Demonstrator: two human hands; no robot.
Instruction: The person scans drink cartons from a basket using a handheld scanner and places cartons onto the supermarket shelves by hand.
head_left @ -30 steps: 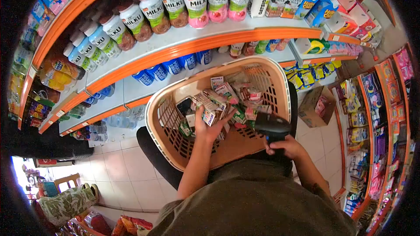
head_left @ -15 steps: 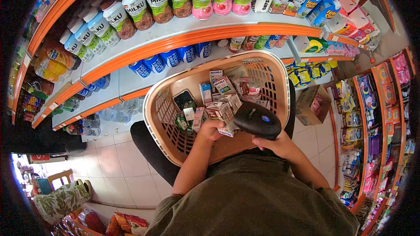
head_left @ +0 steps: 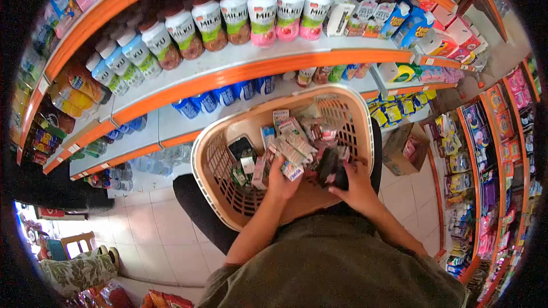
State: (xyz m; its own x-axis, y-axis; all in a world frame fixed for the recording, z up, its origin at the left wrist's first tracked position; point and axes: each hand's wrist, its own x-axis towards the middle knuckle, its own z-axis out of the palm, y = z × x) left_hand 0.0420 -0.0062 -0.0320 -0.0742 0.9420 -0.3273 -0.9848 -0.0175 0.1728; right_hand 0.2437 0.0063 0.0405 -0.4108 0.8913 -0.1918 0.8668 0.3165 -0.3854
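Reaching over basket [head_left: 245,126], left hand [head_left: 280,181] with grip around cartons [head_left: 294,149], right hand [head_left: 357,183] curled against blurred scanner [head_left: 330,167]

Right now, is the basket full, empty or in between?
In between: the basket is partly filled. Small cartons lie heaped inside, yet bare plastic shows around them.

basket [head_left: 254,122] smooth plstc; cartons [head_left: 295,147] ppr; shirt [head_left: 331,262] matt cloth.

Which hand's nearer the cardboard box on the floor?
Right. The right hand, gripping a dark scanner, is left of the cardboard box; the left hand is farther left, holding small cartons.
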